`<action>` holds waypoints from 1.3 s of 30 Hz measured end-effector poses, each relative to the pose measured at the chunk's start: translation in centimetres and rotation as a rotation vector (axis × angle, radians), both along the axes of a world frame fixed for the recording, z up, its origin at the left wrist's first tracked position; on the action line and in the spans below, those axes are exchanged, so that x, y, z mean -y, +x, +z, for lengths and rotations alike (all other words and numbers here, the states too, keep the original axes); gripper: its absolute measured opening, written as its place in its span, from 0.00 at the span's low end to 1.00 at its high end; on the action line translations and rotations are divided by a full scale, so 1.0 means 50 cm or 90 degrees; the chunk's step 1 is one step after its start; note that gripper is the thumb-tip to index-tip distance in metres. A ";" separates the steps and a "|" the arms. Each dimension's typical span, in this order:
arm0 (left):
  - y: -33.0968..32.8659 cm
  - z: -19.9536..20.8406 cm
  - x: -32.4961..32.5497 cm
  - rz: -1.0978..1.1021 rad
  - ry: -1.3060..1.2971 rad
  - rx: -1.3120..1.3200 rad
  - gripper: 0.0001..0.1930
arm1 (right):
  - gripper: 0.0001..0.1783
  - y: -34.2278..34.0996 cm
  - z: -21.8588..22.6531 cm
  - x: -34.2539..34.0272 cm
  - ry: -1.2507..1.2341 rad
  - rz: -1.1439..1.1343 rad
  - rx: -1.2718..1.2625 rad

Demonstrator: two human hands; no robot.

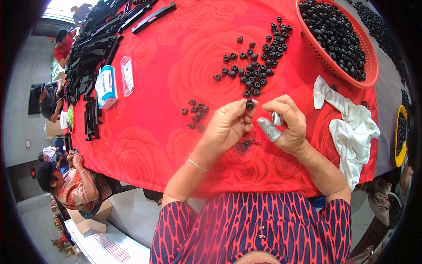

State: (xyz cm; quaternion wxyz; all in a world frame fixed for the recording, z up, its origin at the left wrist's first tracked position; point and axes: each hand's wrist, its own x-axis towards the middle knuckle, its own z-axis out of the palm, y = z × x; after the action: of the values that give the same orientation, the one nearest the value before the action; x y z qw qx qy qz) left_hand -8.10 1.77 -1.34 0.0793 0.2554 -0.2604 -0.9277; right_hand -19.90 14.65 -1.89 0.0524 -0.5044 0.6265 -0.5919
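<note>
My left hand pinches a small round black plastic part with a hole in its end. Close beside it on the right, my right hand is curled, its thumb wrapped in silvery tape. Between its fingers shows a small silvery piece, too small to name. Black crumbs lie on the red cloth below the hands. Beyond my hands spreads a loose heap of similar black parts; a smaller group lies left of my left hand.
A red basket full of black parts stands at the far right. White fabric lies right of my right hand. A tissue pack, a clear plastic case and piled long black pieces occupy the left. Other people sit along the left edge.
</note>
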 end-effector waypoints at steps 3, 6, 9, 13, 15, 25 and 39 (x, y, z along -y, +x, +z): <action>0.001 -0.009 -0.021 -0.012 0.017 -0.018 0.12 | 0.21 0.007 -0.004 0.005 -0.042 0.002 -0.091; 0.004 -0.017 -0.026 -0.024 0.024 -0.015 0.11 | 0.25 0.008 -0.015 0.003 -0.039 -0.017 -0.124; 0.013 -0.016 -0.021 -0.064 0.011 -0.014 0.09 | 0.24 0.006 -0.005 0.005 -0.042 -0.006 -0.151; 0.020 -0.006 -0.011 -0.061 -0.051 -0.008 0.07 | 0.21 -0.001 0.004 0.010 -0.054 0.029 -0.186; 0.025 -0.006 0.004 -0.141 -0.148 -0.009 0.07 | 0.20 -0.008 0.008 0.007 -0.020 0.087 -0.172; 0.030 -0.013 0.005 -0.209 -0.013 -0.077 0.08 | 0.18 -0.019 0.024 0.006 0.022 0.193 -0.115; 0.031 -0.004 0.008 -0.185 -0.051 -0.095 0.09 | 0.20 -0.029 0.036 0.001 0.004 0.204 -0.107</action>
State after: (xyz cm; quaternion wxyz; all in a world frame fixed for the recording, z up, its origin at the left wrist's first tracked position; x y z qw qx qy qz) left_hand -6.54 1.37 -1.55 -0.0264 0.1419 -0.3244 -0.9348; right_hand -21.33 14.61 -0.09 0.0953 -0.6452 0.5420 -0.5300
